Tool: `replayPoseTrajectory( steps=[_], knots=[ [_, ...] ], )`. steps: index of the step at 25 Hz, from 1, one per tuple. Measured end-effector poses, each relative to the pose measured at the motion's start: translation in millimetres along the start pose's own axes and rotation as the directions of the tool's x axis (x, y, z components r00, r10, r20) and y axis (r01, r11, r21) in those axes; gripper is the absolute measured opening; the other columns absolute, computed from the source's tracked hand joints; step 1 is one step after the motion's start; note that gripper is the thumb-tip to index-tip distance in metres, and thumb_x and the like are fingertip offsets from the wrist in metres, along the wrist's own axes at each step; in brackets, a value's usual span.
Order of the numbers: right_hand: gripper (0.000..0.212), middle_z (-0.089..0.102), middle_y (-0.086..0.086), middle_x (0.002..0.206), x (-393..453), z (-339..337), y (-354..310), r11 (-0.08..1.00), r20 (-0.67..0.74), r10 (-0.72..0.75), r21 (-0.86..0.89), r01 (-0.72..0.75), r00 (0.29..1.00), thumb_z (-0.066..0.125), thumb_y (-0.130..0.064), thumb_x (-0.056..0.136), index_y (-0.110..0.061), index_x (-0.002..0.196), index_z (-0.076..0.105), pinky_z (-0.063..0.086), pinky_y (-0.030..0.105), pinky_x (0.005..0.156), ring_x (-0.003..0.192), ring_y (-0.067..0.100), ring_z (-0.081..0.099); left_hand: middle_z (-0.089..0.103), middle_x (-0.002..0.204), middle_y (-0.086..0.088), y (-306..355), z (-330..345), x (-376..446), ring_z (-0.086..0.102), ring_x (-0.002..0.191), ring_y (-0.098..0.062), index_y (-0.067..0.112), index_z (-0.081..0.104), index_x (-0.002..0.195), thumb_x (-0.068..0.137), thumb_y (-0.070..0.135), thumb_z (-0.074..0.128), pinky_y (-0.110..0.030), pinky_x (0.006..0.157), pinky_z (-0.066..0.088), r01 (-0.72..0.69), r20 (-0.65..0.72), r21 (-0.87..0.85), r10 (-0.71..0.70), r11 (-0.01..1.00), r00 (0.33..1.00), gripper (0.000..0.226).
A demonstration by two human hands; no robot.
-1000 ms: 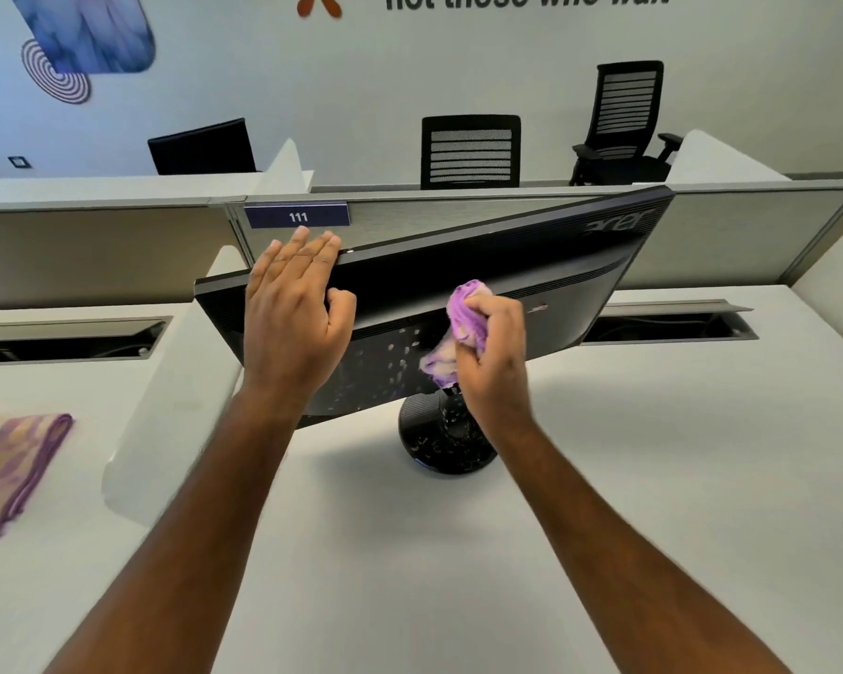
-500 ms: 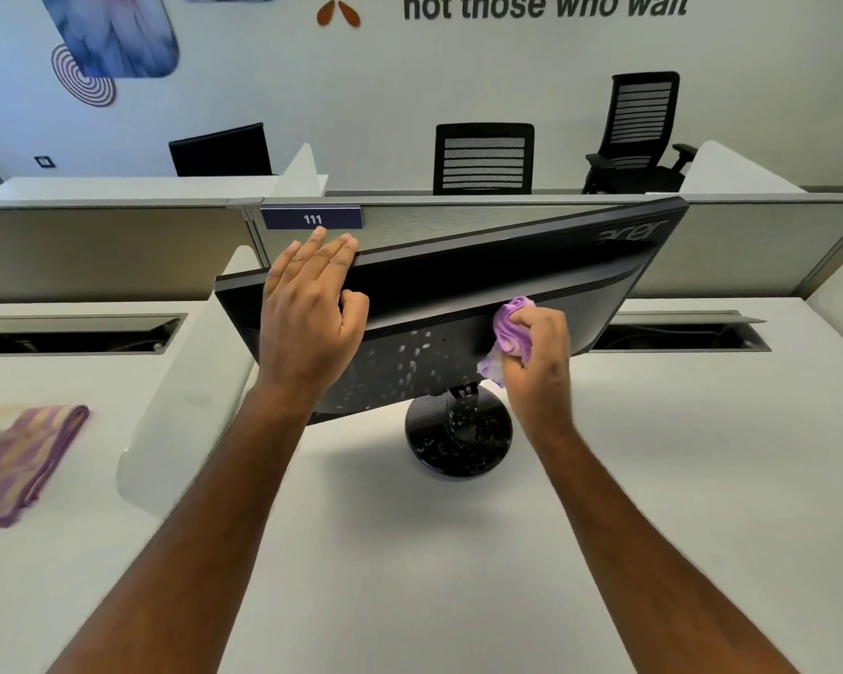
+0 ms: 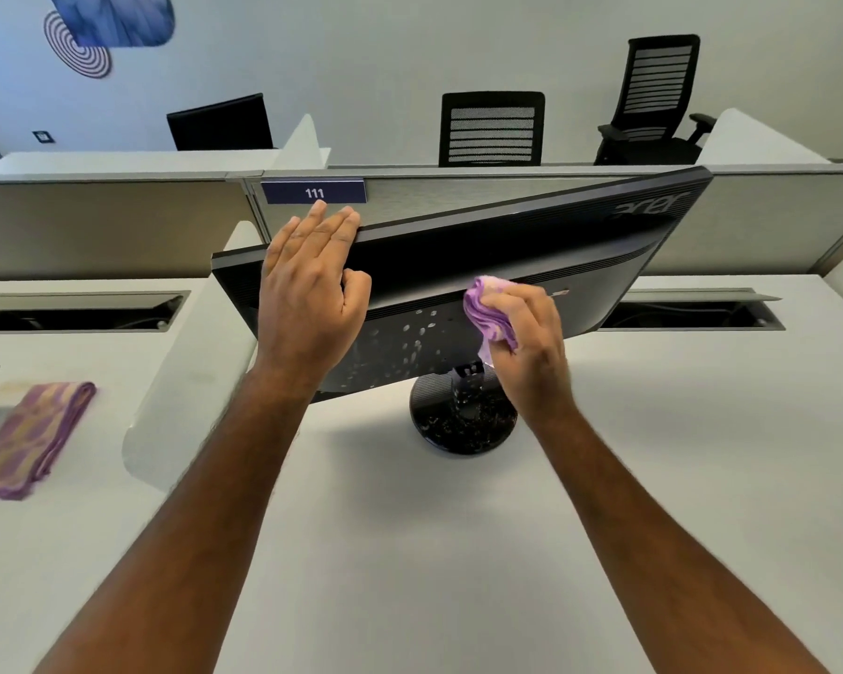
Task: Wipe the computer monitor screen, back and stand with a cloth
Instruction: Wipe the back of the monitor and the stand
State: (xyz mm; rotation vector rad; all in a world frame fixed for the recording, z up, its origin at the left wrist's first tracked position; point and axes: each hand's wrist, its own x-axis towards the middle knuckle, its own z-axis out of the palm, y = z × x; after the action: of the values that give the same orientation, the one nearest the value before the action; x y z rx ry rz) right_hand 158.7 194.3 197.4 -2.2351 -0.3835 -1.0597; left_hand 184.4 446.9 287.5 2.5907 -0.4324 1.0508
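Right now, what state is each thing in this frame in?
Monitor: tilted, back facing camera, droplets on lower back.
Stand: on desk, speckled with droplets.
Purple cloth: bunched, pressed on monitor back.
Right hand: grips cloth.
Left hand: flat, steadying monitor's top edge.
Folded cloth: lying unused.

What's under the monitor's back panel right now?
The round black stand base with droplets on the white desk. The right hand and purple cloth partly hide the neck.
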Motion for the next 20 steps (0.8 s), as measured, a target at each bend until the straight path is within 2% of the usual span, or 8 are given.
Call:
replayPoseTrajectory(
  steps=[2,4,6,9,11,14,17,20],
  knots=[
    [0.036,0.063,0.012,0.123,5.4,3.5,-7.0,0.997,0.008,-0.072,0.0,0.072,0.997,0.068,0.003,0.084,-0.002,0.119,0.07,0.045,0.03,0.106,0.118,0.024,0.055,0.056,0.153,-0.006,-0.5,0.2,0.5,0.039,0.152,-0.021,0.009,0.056,0.149,0.092,0.018,0.041,-0.036,0.129,0.017,0.001,0.007,0.002,-0.001,1.0,1.0,0.059],
    [0.037,0.063,0.012,0.125,-8.5,15.8,-4.1,0.994,0.088,-0.111,0.003,0.111,0.99,0.075,0.002,0.085,-0.003,0.122,0.07,0.045,0.035,0.109,0.121,0.025,0.056,0.056,0.153,-0.007,-2.0,-0.8,0.9,0.039,0.152,-0.021,0.009,0.056,0.149,0.092,0.018,0.04,-0.033,0.128,0.016,0.006,0.012,0.002,-0.006,1.0,1.0,0.059],
    [0.04,0.061,0.012,0.129,-33.8,29.7,3.9,0.992,0.209,-0.126,0.01,0.127,0.97,0.069,0.004,0.088,-0.003,0.128,0.068,0.046,0.037,0.111,0.123,0.027,0.056,0.056,0.154,-0.007,-3.5,-1.1,1.4,0.038,0.152,-0.021,0.009,0.055,0.149,0.092,0.018,0.04,-0.032,0.128,0.014,0.003,0.023,0.0,-0.003,1.0,1.0,0.06],
    [0.045,0.059,0.007,0.134,-62.3,42.2,21.4,0.996,0.401,-0.079,-0.015,0.093,0.913,0.049,-0.003,0.094,-0.008,0.136,0.064,0.048,0.038,0.109,0.126,0.026,0.053,0.055,0.154,-0.006,-1.6,-0.8,1.4,0.038,0.153,-0.02,0.009,0.055,0.15,0.093,0.018,0.041,-0.033,0.129,0.015,0.002,0.028,0.002,-0.002,1.0,1.0,0.059],
    [0.045,0.061,0.004,0.131,-71.0,44.2,30.9,0.998,0.456,-0.005,-0.056,0.035,0.89,0.055,0.003,0.091,-0.012,0.131,0.067,0.055,0.043,0.1,0.124,0.024,0.055,0.055,0.154,-0.006,-0.3,-1.5,1.3,0.038,0.153,-0.02,0.009,0.054,0.15,0.093,0.018,0.041,-0.032,0.129,0.014,0.005,0.037,-0.004,-0.005,1.0,0.999,0.059],
    [0.044,0.066,0.004,0.12,-70.5,40.6,40.6,0.991,0.417,0.126,-0.086,-0.099,0.9,0.066,0.014,0.081,-0.01,0.117,0.074,0.059,0.045,0.088,0.113,0.023,0.059,0.054,0.155,-0.006,0.1,-2.6,1.3,0.036,0.153,-0.019,0.01,0.054,0.151,0.094,0.019,0.039,-0.029,0.128,0.011,0.015,0.041,-0.013,-0.015,1.0,0.999,0.06],
    [0.042,0.065,0.005,0.118,-62.6,27.0,38.9,0.969,0.303,0.247,-0.105,-0.226,0.92,0.067,0.014,0.082,-0.01,0.117,0.074,0.06,0.041,0.088,0.108,0.022,0.061,0.054,0.156,-0.005,0.4,-3.2,0.2,0.036,0.154,-0.019,0.01,0.053,0.151,0.094,0.019,0.039,-0.029,0.128,0.01,0.025,0.045,-0.021,-0.024,0.999,0.999,0.059],
    [0.04,0.061,0.003,0.113,-37.9,6.6,21.9,0.948,0.099,0.302,0.069,-0.309,0.948,0.06,0.015,0.084,-0.008,0.115,0.071,0.056,0.03,0.088,0.102,0.019,0.062,0.054,0.155,-0.005,0.0,-2.5,-0.4,0.036,0.153,-0.019,0.011,0.054,0.151,0.094,0.019,0.038,-0.029,0.128,0.011,0.032,0.042,-0.025,-0.031,0.999,0.999,0.059]
  ],
)
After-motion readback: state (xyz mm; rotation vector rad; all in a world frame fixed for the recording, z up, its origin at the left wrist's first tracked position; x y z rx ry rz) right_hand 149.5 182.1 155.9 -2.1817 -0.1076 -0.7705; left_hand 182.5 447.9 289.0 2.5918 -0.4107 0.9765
